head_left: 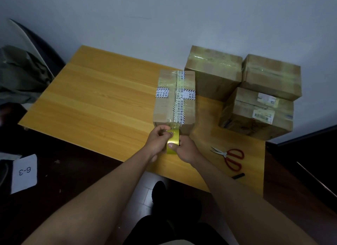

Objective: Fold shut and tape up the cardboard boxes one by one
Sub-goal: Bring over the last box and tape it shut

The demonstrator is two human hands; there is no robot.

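Wooden table (102,98): bears one taped cardboard box (173,98), three stacked boxes (255,91) at right, red-handled scissors (230,158), black marker (238,176).

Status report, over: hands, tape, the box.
Both hands, left and right, grip tape roll at near end of box. Scissors lie apart, right. Nothing obstructing.
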